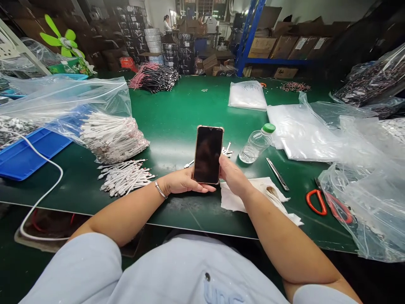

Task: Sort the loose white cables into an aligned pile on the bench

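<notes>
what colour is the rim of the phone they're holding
Pinkish gold: the rim of the phone shows best in the head view, along its top edge.

The phone (207, 154) stands upright in portrait, leaning slightly away from the person, its dark screen facing them and showing only a dim reflection. A thin copper-pink rim runs around it. The left hand (185, 181) supports its lower edge and the right hand (233, 177) grips its right side, above the front part of the table (177, 109).
</notes>
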`<state>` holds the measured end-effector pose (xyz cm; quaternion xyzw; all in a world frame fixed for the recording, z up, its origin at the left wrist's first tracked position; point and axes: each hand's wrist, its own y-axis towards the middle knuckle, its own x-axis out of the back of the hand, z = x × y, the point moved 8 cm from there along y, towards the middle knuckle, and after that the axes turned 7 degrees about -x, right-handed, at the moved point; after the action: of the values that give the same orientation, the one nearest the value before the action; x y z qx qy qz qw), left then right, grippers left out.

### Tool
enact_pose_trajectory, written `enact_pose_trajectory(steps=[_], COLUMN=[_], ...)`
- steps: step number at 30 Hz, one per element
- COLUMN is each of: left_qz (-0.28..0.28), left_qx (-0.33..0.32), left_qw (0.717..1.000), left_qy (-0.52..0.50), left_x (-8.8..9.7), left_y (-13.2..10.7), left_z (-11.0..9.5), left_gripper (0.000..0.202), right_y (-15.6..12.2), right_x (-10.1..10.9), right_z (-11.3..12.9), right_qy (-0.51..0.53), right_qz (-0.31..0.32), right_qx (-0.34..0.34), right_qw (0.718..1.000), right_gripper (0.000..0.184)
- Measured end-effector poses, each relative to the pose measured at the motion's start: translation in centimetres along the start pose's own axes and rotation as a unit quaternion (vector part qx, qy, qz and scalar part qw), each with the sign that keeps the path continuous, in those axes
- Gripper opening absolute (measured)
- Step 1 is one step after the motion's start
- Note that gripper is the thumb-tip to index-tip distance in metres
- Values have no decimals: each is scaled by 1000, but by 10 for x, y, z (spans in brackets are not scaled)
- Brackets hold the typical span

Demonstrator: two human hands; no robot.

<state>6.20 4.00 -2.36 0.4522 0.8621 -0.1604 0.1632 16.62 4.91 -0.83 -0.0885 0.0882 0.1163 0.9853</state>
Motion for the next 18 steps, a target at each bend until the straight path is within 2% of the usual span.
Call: enact_pose_trajectory(steps=[6, 12, 18], left_qz=[17, 25, 24], left_qx=[11, 2, -7], left_qw=[1000, 1000, 1000], left_qy=[-20, -4, -20], left_x=[3, 2, 1], left_y=[-1, -1, 0], left_z=[5, 4, 4], left_gripper=[71, 77, 79], right_y=[2, 1, 0], right_x=[1, 1, 2], right_z=[-3, 0, 0], right_qy=[19, 11, 6], right_qz=[-1, 10, -9], right_qx=[-20, -8, -12], right_qw=[1000, 1000, 1000], right_gripper=[61, 59, 61])
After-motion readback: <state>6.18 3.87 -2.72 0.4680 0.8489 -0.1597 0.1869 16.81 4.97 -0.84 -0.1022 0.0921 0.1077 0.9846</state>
